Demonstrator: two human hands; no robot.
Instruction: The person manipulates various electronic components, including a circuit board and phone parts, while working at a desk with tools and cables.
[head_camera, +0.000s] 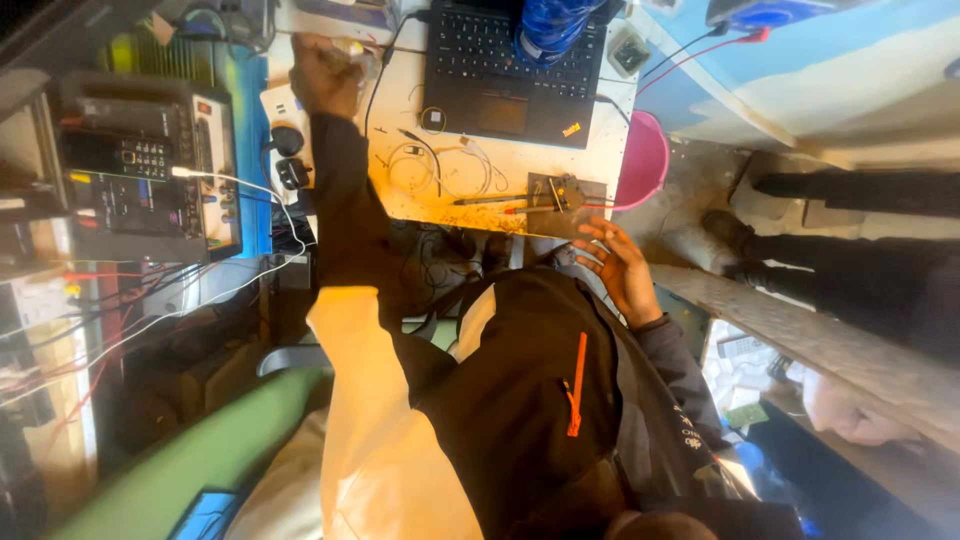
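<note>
Meanwhile, the left hand (325, 75) reached far across the white table (520, 170) and closed around a small clear object (358, 55), too blurred to identify, beside the black laptop (510, 70). Near the table's front edge, the right hand (625, 270) hovered with fingers spread, just below a small brown board (560, 195).

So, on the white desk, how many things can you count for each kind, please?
Laptop: 1
Blue patterned bottle on the laptop: 1
Small wooden block with wires, by the right hand: 1
Pens or probes lying beside it: 2
Small clear thing, blurred, in the left hand: 1
Total: 6
</note>
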